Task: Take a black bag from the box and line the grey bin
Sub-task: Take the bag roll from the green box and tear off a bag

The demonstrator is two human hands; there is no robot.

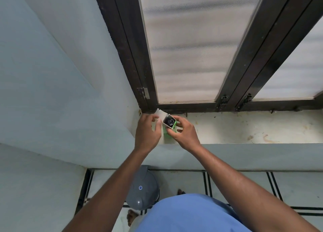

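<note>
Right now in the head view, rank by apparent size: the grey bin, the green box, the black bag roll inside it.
1. grey bin, largest, though an arm hides part of it.
2. green box, on the sill, held by both hands.
3. black bag roll, only its end shows in the open top.

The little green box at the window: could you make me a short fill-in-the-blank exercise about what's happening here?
1. The green box stands on the window ____.
2. Inside the open top shows a roll of ____ bags.
3. The right hand grips the box while the left hand holds back its white ____.
4. The grey bin stands on the ____ below, its lid closed.

Missing words: sill; black; flap; floor
</note>
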